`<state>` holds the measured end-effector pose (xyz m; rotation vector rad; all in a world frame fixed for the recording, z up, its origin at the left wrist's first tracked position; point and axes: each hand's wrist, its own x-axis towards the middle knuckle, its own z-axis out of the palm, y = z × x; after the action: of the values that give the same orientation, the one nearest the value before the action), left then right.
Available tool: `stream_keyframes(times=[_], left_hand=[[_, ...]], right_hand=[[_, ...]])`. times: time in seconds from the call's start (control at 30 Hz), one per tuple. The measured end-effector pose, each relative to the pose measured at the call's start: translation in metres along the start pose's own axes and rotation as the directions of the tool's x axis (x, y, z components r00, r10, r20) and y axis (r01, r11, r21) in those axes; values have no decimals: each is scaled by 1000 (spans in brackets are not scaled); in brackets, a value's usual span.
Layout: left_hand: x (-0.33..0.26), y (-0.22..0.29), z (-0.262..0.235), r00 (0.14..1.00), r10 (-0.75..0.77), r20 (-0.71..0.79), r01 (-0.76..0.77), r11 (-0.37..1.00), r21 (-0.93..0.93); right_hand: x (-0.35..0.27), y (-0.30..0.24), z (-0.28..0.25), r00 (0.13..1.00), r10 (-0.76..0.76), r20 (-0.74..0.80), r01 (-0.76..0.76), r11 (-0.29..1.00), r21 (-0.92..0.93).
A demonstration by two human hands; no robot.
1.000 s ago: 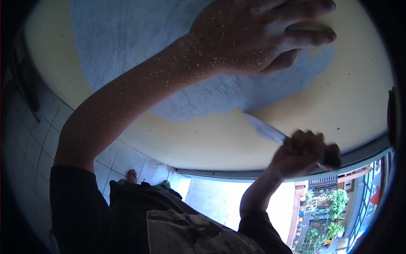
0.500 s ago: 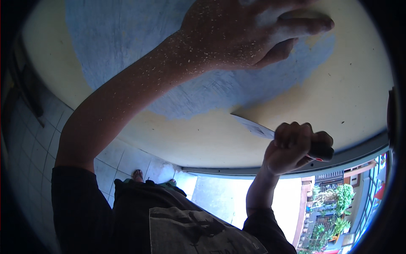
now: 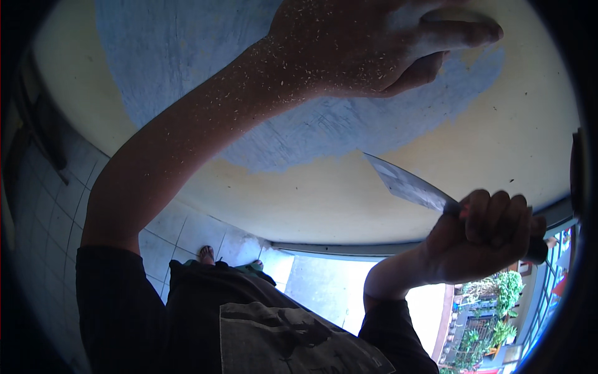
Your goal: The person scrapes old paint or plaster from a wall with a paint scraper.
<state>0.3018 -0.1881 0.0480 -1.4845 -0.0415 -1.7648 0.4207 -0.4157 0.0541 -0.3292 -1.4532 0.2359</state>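
Right hand [image 3: 481, 240] grips scraper [image 3: 411, 187], angled toward wall [image 3: 311, 209]; left hand [image 3: 361, 47] open, spread over grey patch [image 3: 180, 56], likely bracing for balance.

1. Strong daylight comes from the lower right, where the pale ground outside [image 3: 427, 305] burns out to white.
2. Indoors is dim — the black short-sleeved shirt [image 3: 199, 324] sinks into near-black, and the square grey floor tiles [image 3: 53, 230] darken leftward.
3. The cream-coloured wall [image 3: 299, 202] is softly lit, its blue-grey patch [image 3: 168, 62] cooler in tone.
4. The bare, dust-specked left hand [image 3: 358, 50] is in shade.
5. The flat, tapering metal blade [image 3: 411, 184] shows a pale sheen, its outline fairly sharp.
6. Fisheye distortion bows the grey strip below the wall [image 3: 349, 250]; black vignetting rounds the corners.
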Motion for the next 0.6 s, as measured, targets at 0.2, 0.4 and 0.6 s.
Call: stream_keyframes(times=[0.2,0.4,0.6], left_hand=[[-3,-12,-29,998,48,34,-46,996,-79],[-32,48,-96,916,-344,207,393,873,-289],[-45,83,-118,767,-512,387,595,794,-129]], right_hand=[[5,50,31,996,22,88,-3,978,-208],[-2,71,42,989,59,133,-23,967,-253],[16,52,31,936,207,284,-187,978,-96]])
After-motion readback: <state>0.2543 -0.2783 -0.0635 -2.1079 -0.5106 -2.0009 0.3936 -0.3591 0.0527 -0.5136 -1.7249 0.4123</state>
